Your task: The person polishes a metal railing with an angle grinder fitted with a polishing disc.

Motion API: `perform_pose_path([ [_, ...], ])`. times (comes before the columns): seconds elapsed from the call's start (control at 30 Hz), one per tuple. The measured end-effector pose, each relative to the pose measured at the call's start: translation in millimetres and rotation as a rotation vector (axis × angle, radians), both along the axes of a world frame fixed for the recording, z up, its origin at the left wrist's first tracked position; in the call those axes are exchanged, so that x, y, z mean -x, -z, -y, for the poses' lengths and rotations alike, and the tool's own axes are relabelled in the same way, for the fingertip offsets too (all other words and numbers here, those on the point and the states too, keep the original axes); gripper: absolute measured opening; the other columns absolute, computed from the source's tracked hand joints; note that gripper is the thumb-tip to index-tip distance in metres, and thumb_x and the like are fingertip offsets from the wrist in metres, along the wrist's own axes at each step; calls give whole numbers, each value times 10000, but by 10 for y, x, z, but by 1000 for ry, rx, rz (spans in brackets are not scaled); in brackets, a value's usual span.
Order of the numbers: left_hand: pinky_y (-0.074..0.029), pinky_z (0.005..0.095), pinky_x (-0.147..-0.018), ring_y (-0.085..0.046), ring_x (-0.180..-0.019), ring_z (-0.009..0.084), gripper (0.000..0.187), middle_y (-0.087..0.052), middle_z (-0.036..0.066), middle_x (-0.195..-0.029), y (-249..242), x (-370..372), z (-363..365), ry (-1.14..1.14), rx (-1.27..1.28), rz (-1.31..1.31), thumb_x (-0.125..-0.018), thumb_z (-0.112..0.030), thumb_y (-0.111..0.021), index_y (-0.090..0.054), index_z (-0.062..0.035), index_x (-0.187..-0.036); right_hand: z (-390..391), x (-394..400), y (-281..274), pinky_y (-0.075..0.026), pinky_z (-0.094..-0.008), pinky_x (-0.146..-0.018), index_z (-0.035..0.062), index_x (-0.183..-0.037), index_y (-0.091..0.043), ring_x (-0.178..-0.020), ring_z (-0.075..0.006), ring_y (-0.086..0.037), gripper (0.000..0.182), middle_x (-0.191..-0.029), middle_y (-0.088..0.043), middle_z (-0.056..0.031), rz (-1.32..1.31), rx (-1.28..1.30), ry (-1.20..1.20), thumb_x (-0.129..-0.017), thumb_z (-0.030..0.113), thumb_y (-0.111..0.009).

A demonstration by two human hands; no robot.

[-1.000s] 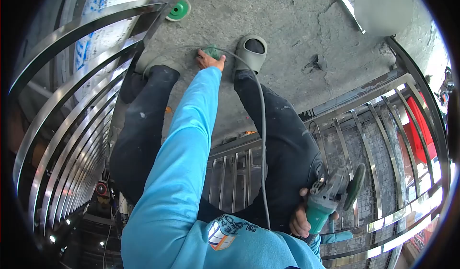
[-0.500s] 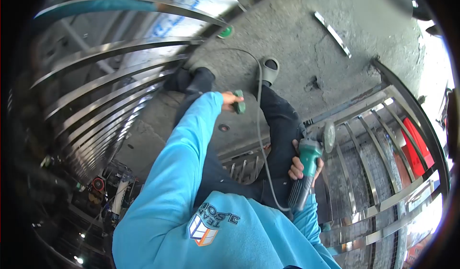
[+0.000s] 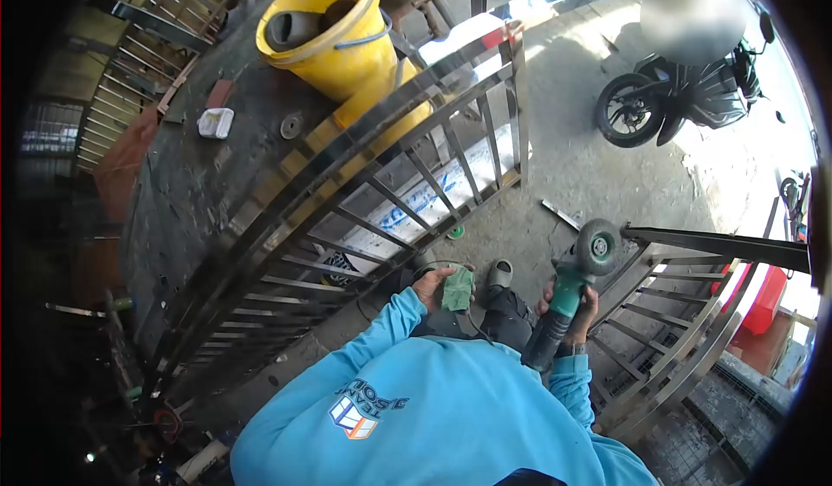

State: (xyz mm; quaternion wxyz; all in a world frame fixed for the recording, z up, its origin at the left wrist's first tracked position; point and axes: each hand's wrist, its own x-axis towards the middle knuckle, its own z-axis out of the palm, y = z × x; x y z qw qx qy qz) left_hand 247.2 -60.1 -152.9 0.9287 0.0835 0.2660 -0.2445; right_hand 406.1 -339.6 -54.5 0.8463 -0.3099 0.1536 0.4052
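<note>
My left hand (image 3: 429, 288) grips a green bar of polishing compound (image 3: 458, 288) by its left edge, its broad face towards me. To the right, my right hand (image 3: 585, 314) is wrapped round the body of a green and black angle grinder (image 3: 568, 294). The grinder points up and away from me. A round buffing wheel (image 3: 598, 245) is fitted on its head, facing me and apart from the bar. Part of the grinder's cord shows below the bar; the rest is hidden by my arms and body.
A barred metal railing (image 3: 416, 161) stands ahead and to my left, another metal frame (image 3: 676, 274) to my right. Beyond the left railing, a yellow bucket (image 3: 321, 31) sits on a dark table (image 3: 195, 183). A metal strip (image 3: 561, 214) lies on the floor. A motorcycle (image 3: 693, 96) is parked farther off.
My view has tilted up, bringing the table, bucket and motorcycle into sight. The bar now shows its broad face, and the grinder's wheel has turned to face me. Both hands keep hold.
</note>
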Motion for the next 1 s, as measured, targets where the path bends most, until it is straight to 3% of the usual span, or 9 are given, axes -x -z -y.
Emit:
perform_pose_path([
  [0.17, -551, 564, -844, -676, -938, 372, 470, -660, 182, -1063, -637, 68, -359, -106, -24, 156, -946, -403, -590, -543, -100, -1303, -527, -237, -827, -571, -454, -680, -47, -1359, -436, -785, -302, -652, 774, -1030, -586, -174, 312, -4, 212, -872, 527, -612],
  [0.23, -578, 483, -789, -685, -860, 318, 351, -652, 164, -1012, -872, 175, -489, -183, -130, 227, -958, -342, -608, -558, -91, -1198, -663, -348, -1026, -576, -450, -720, -55, -1327, -459, -836, -295, -652, 728, -1087, -575, -171, 476, -90, 201, -896, 510, -616],
  [0.3, -579, 435, -779, -680, -841, 285, 325, -646, 134, -974, -1131, 270, -714, -89, -546, 368, -929, -254, -676, -551, -83, -1175, -848, -402, -1154, -581, -441, -797, -57, -1311, -477, -952, -311, -655, 669, -1197, -565, -200, 481, -566, 158, -926, 474, -606],
  [0.37, -569, 390, -770, -672, -840, 258, 409, -643, 108, -962, -1688, 297, -836, -14, -817, 400, -852, -254, -784, -564, -60, -1137, -1057, -348, -1294, -585, -455, -854, -43, -1326, -463, -994, -322, -646, 650, -1197, -566, -199, 442, -576, 180, -916, 431, -638],
  [0.43, -561, 360, -759, -664, -866, 250, 557, -634, 109, -970, -2294, 307, -888, 79, -1515, 682, -756, -370, -866, -589, -54, -1122, -1356, -145, -1468, -585, -431, -887, -33, -1348, -435, -964, -302, -644, 650, -1094, -580, -168, 320, -305, 456, -899, 373, -672],
  [0.47, -561, 360, -759, -664, -866, 250, 557, -634, 109, -970, -2406, 295, -898, 89, -1507, 683, -756, -370, -866, -589, -54, -1122, -1384, -65, -1542, -582, -384, -901, -37, -1270, -478, -925, -269, -636, 570, -995, -582, -141, 293, -382, 228, -881, 321, -692],
  [0.53, -558, 364, -759, -654, -890, 252, 650, -607, 107, -1014, -2553, 248, -871, -307, -1909, 1048, -685, -459, -893, -613, -75, -1128, -1599, 47, -1492, -583, -367, -894, -34, -1238, -493, -926, -264, -640, 540, -1007, -596, -147, 272, -387, 243, -876, 311, -695],
  [0.73, -562, 420, -797, -642, -939, 298, 632, -563, 104, -1084, -2682, 419, -963, -181, -2176, 1114, -677, -364, -892, -612, -130, -1194, -2105, 438, -1392, -621, -350, -718, -32, -1129, -547, -807, -261, -683, 440, -907, -648, -165, 151, -99, 103, -871, 292, -695],
  [1.0, -555, 411, -786, -641, -956, 312, 615, -562, 97, -1099, -2549, 380, -1093, -88, -2246, 1082, -603, -130, -839, -636, -153, -1184, -2391, 313, -1303, -619, -397, -721, -7, -1101, -515, -784, -264, -694, 401, -907, -637, -143, 123, -14, -4, -844, 216, -729],
])
